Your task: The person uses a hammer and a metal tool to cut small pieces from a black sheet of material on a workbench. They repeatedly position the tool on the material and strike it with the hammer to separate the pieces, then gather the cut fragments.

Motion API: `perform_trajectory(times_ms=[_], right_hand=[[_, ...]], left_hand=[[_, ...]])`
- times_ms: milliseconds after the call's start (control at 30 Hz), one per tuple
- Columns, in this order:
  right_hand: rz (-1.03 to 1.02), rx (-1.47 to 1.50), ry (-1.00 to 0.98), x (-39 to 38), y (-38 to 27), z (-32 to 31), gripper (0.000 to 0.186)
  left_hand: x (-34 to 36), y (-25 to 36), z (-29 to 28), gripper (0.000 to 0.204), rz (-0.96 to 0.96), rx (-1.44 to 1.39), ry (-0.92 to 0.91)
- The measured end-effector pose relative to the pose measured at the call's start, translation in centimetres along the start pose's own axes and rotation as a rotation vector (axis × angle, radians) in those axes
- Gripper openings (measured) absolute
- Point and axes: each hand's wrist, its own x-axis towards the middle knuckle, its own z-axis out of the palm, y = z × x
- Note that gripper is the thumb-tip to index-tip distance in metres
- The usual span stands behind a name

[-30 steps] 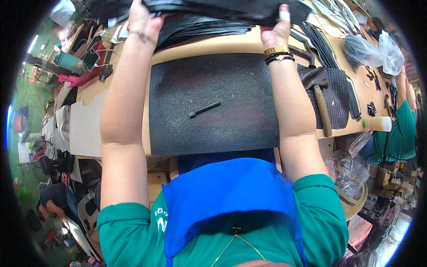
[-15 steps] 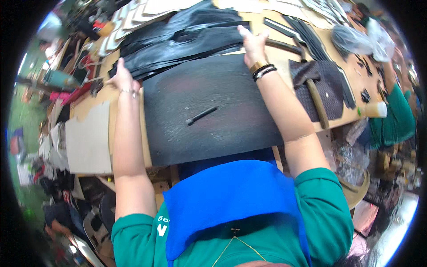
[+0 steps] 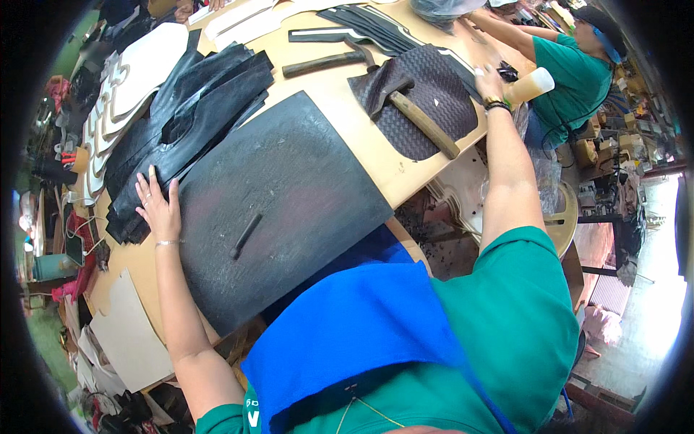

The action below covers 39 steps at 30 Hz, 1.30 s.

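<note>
Now the right hand [image 3: 489, 83] has swung toward one o'clock, near a translucent yellowish cylindrical bottle [image 3: 533, 85], grip unreadable, leaving the left hand [image 3: 157, 206], fingers splayed, at ten o'clock's stacked glossy black leather-like sheets [image 3: 206, 101].

right hand [image 3: 489, 83]: slightly blurred; whether its fingers touch the pale bottle [image 3: 531, 85] cannot be told.
left hand [image 3: 157, 208]: palm turned away, hidden from view.
black sheets [image 3: 206, 101]: lower layers mostly covered by upper ones.
plastic bag [image 3: 437, 9]: cut off by the top edge.
brown textured piece [image 3: 405, 134]: partly covered by a hammer [image 3: 425, 126].
background clutter [image 3: 632, 130]: too small to tell apart.
</note>
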Motion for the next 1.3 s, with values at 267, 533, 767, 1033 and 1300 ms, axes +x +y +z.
perform_trajectory(times_ms=[267,533,767,1033,1300], right_hand=[[0.330,0.105,-0.597,-0.3,0.3,-1.1,0.090],[0.492,0.308,-0.600,1.4,2.7,-1.3,0.057],[0.473,1.044,-0.539,2.3,-3.8,-6.7,0.041],[-0.252,1.629,-0.685,-0.4,-27.7,-17.3,0.026],[-1.052,1.796,-1.021,-14.2,-39.3,-15.0,0.057]], left_hand=[[-0.9,-1.3,-1.0,0.063,-0.044,0.039,0.001],[-0.2,-0.3,-0.4,0.063,-0.034,0.034,-0.001],[0.9,3.5,-2.2,0.066,0.080,0.023,0.146],[8.7,24.7,-11.1,0.082,0.794,-0.418,0.499],[11.7,30.1,-19.8,0.039,0.506,-1.313,0.262]])
